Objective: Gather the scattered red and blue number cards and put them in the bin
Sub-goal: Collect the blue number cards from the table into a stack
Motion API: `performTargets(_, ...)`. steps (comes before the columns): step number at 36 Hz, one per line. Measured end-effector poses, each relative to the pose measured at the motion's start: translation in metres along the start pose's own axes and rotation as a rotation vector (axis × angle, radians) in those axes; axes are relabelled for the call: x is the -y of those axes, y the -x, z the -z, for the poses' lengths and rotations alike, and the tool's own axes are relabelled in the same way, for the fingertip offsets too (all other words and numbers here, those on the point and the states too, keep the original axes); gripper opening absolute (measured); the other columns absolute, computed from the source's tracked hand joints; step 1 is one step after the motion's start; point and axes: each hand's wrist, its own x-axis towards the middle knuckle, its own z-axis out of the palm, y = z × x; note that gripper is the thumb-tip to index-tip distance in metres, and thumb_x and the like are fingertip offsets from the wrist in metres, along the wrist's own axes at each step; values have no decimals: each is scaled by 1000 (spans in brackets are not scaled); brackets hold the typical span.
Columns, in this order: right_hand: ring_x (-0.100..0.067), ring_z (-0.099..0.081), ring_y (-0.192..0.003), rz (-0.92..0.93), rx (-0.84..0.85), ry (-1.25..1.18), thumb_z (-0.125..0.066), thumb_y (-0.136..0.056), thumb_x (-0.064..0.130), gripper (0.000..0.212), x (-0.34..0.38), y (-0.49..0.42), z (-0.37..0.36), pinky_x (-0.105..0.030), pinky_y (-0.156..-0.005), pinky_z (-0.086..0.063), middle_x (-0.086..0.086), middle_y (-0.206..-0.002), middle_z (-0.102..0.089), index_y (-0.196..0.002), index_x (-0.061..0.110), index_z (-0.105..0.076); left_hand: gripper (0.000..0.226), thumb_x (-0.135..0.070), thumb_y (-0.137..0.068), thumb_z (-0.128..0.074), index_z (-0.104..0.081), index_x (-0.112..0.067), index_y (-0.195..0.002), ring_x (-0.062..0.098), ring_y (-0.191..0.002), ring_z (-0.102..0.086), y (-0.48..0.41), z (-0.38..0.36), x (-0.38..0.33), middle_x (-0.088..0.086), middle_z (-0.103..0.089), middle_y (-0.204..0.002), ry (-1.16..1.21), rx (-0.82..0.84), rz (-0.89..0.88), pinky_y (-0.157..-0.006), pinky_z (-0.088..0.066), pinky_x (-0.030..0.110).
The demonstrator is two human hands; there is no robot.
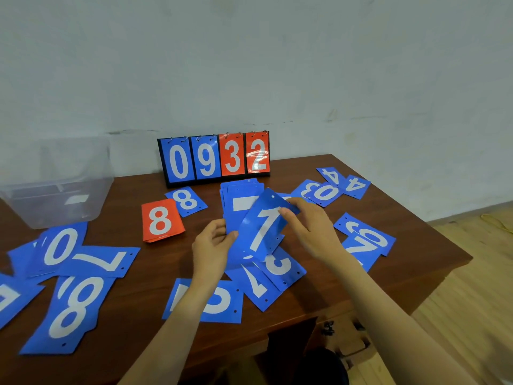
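Observation:
Blue number cards lie scattered over the brown table [402, 218]. My left hand [212, 243] grips a stack of blue cards [241, 202] at its lower left edge. My right hand [308, 223] pinches a blue card with a 1 [263, 226] by its upper right edge, laying it tilted over the stack. A red 8 card [161, 220] sits left of my hands, with a blue 8 card [187, 201] behind it. The clear plastic bin [55, 184] stands at the table's far left.
A flip scoreboard [215, 158] showing 0932 stands against the wall at the table's back. More blue cards lie at the left [75, 309], front centre [216, 301] and right [366, 234]. The table's right edge drops to a wooden floor [472, 315].

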Motion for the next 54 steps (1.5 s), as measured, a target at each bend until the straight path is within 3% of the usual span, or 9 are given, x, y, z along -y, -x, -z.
performTargets(8, -24, -55, -100, 66, -191, 184, -51, -94, 9, 31, -1, -5, -4, -37, -102, -36, -7, -103, -65, -124, 14, -54, 24, -10, -86, -66, -62, -16, -109, 21, -91, -69, 1, -1, 1, 5, -70, -105, 143, 42, 120, -76, -58, 40)
performTargets(12, -22, -57, -106, 133, 6, 90, -48, -95, 6, 35, -6, -12, 3, -28, -89, -45, -4, -116, -63, -126, 19, -57, 21, -8, -86, -66, -63, -18, -104, 21, -91, -69, -1, 3, -4, 3, -70, -101, 199, 73, 137, -80, -57, 44)
performTargets(20, -8, -57, -68, -21, 34, -25, -53, -94, 14, 31, 7, -21, -3, -15, -55, -43, 1, -82, -59, -123, 22, -49, 31, -12, -83, -70, -63, -18, -113, 12, -94, -67, 2, -3, -10, 2, -68, -109, 144, 254, 121, -63, -52, 18)
performTargets(27, -12, -57, -93, -134, -81, -135, -63, -89, 21, 40, 3, -19, -9, -25, -72, -50, 3, -107, -56, -125, 20, -45, 26, -9, -85, -68, -61, -26, -103, 8, -90, -65, 6, -14, -6, 0, -66, -106, 107, 272, 103, -58, -50, 11)
performTargets(32, -9, -57, -90, -281, -24, -311, -62, -91, 25, 44, -8, -10, -4, -10, -59, -41, 9, -97, -54, -129, 18, -43, 23, -10, -83, -69, -61, -26, -99, 18, -100, -63, 9, -25, -2, -1, -65, -104, 107, 252, 95, -85, -52, 34)
performTargets(37, -15, -62, -88, -286, -84, -23, -55, -94, 28, 39, -28, -3, 6, -31, -74, -55, 3, -103, -65, -131, 19, -45, 24, -7, -86, -65, -59, -30, -88, 7, -87, -62, 12, -45, -3, -4, -64, -96, 126, 281, 80, -65, -48, 16)
performTargets(43, -29, -49, -118, -461, 180, 374, -59, -89, 43, 60, -83, 12, 30, -40, -92, -45, -12, -131, -51, -134, 8, -39, 15, -8, -87, -64, -62, -16, -100, 24, -98, -65, 12, -72, 4, 1, -65, -101, 114, 273, 141, -83, -54, 39)
performTargets(49, -25, -41, -125, -462, 501, 452, -55, -83, 61, 78, -117, 46, 36, -39, -102, -40, -8, -141, -39, -139, 11, -36, 15, -9, -88, -64, -61, -17, -100, 23, -98, -64, 17, -87, 10, -2, -64, -99, 122, 273, 162, -80, -55, 36)
performTargets(54, -20, -49, -109, -385, 466, 381, -55, -82, 62, 76, -111, 75, 40, -31, -91, -45, -5, -138, -41, -137, 15, -32, 15, -8, -87, -64, -61, -20, -96, 24, -102, -64, 19, -88, 14, 0, -66, -103, 118, 268, 180, -86, -54, 45)
